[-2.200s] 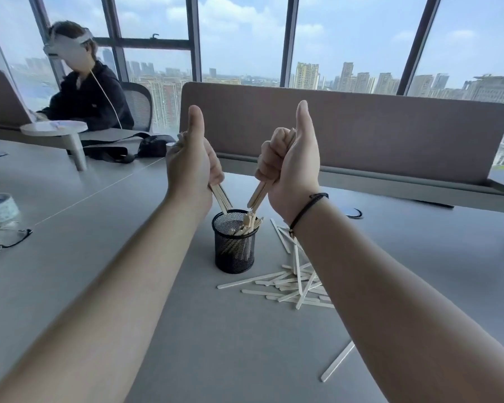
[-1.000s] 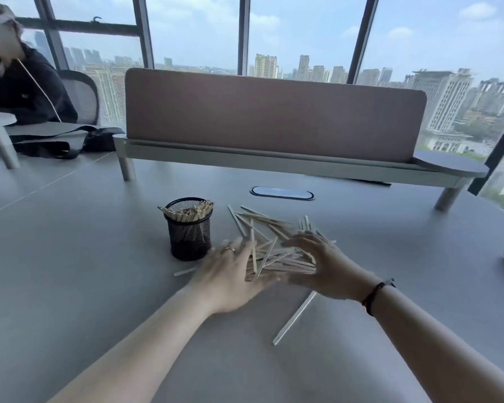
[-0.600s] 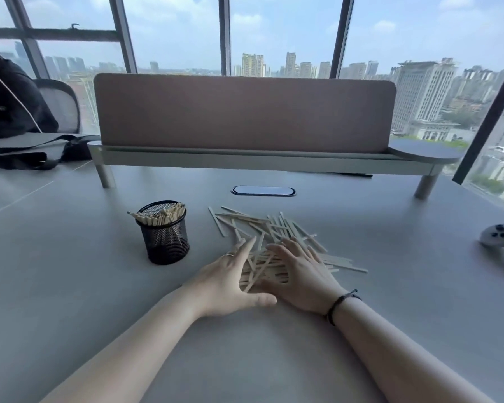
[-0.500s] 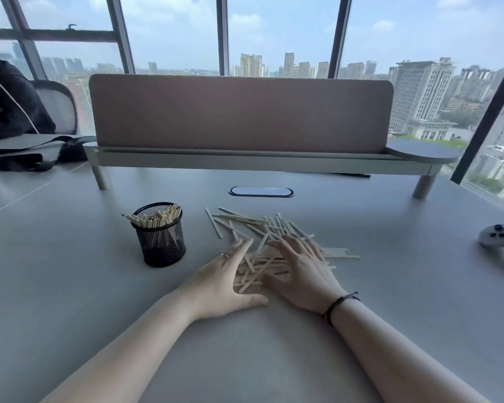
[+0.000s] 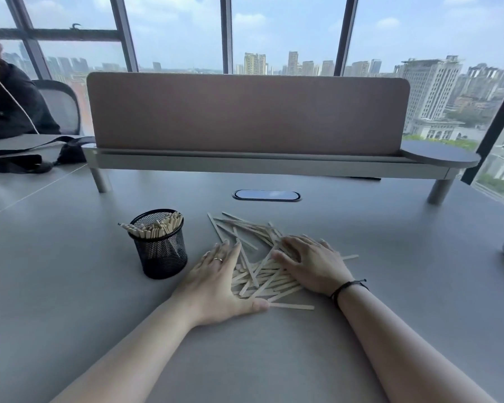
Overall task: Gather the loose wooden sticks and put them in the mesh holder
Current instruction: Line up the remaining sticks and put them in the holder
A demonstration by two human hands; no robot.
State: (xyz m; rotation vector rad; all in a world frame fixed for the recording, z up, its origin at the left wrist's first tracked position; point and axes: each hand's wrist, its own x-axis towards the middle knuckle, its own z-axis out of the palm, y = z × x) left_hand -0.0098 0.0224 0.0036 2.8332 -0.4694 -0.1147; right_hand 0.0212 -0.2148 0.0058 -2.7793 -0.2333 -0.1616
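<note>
I am laying my left hand (image 5: 217, 282) flat on the grey table (image 5: 70, 301), fingers straight and together, its thumb side pressing against the left edge of the pile of loose wooden sticks (image 5: 259, 274). A ring (image 5: 217, 259) is showing on one finger. My right hand (image 5: 310, 264) is resting palm down on the right part of the pile, fingers spread and only slightly bent over the sticks, gripping nothing. A dark cord bracelet (image 5: 346, 287) is sitting on that wrist.

The sticks are lying crisscrossed between my two hands, some fanning out beyond my fingertips toward the divider (image 5: 245, 112), one lying apart just by my left thumb. The black mesh holder (image 5: 160, 244) is standing upright just left of my left hand, not touching it, with a bundle of sticks leaning inside.

An oval cable port (image 5: 266, 195) is set in the table behind the pile. Another person (image 5: 6, 97) is sitting at far left. I am seeing no readable writing or brand anywhere.
</note>
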